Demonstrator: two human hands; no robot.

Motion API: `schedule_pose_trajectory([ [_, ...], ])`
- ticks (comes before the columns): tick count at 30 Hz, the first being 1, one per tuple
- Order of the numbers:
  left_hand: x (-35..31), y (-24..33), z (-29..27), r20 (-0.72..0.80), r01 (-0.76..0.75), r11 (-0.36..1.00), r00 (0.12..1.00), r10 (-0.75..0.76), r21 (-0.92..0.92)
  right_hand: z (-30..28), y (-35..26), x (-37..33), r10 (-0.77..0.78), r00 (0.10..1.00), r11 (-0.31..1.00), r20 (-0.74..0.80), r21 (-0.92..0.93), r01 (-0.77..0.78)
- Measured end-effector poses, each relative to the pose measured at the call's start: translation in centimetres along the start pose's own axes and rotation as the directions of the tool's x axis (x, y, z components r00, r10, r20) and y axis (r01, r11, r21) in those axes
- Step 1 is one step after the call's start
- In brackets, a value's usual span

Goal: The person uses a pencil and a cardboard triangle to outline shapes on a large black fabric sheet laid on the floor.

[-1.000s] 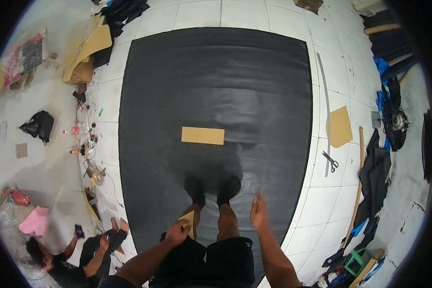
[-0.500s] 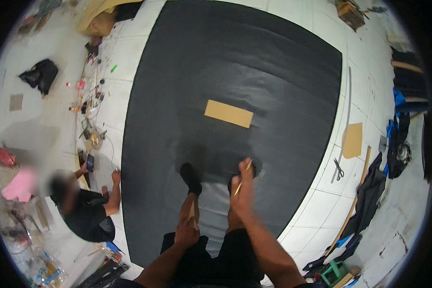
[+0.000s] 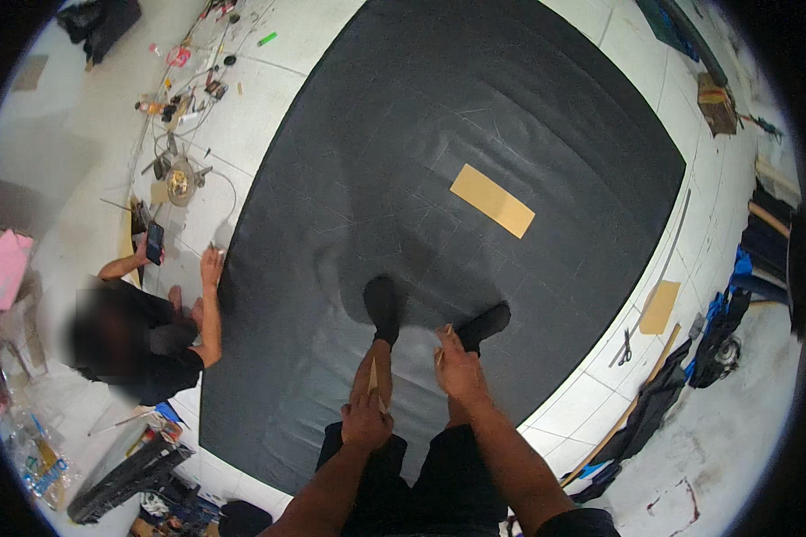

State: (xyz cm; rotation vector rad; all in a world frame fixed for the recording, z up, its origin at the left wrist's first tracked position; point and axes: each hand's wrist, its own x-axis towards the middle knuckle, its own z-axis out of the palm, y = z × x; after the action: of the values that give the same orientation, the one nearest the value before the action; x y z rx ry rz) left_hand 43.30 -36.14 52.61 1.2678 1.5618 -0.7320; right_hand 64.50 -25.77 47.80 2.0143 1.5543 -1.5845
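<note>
I stand in dark socks on a large sheet of black material [image 3: 349,188] spread over the floor. My left hand [image 3: 367,422] is closed round a narrow tan piece of cardboard [image 3: 374,378], seen nearly edge-on over my shin. Held in my right hand [image 3: 462,371], above my right foot, is a thin tan pencil-like stick [image 3: 449,332]; its exact kind is unclear. Ahead of both hands a tan cardboard rectangle [image 3: 493,200] lies flat on the sheet, touched by neither. Faint pale lines cross the black surface around it.
At the left another person [image 3: 143,331] squats by the sheet's edge, holding a phone [image 3: 155,243]. A fan-like metal device [image 3: 181,182] and scattered small items line that side. On the right are scissors [image 3: 626,347], another cardboard piece [image 3: 660,308] and a long wooden stick [image 3: 627,407].
The view has turned and shifted, so the sheet appears tilted. My right hand has drawn back with the stick, whose angle has changed. My right foot now points outward to the right.
</note>
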Motion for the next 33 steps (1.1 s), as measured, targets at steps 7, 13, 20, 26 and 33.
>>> schedule_pose_trajectory([
  [7,1.6,-1.8,1.0,0.121,0.024,0.997,0.993,-0.014,-0.079,8.3,0.5,5.0,-0.168,0.983,0.984,-0.078,0.040,0.171],
  [13,1.9,-2.4,3.5,0.065,0.060,0.987,0.997,-0.051,-0.146,7.0,-3.2,11.2,-0.141,0.989,0.989,0.053,-0.032,0.142],
  [20,2.4,1.3,2.8,0.042,0.121,0.973,0.993,-0.115,-0.198,4.1,-2.9,18.5,-0.247,0.960,0.964,-0.130,-0.129,0.231],
  [26,2.8,2.5,3.5,0.061,0.185,0.958,0.983,-0.175,-0.219,3.2,-1.1,21.0,-0.234,0.970,0.962,-0.059,-0.155,0.223],
  [33,2.9,2.3,4.6,0.060,0.221,0.953,0.975,-0.214,-0.207,4.3,-2.0,19.0,-0.302,0.952,0.936,0.053,-0.175,0.306],
])
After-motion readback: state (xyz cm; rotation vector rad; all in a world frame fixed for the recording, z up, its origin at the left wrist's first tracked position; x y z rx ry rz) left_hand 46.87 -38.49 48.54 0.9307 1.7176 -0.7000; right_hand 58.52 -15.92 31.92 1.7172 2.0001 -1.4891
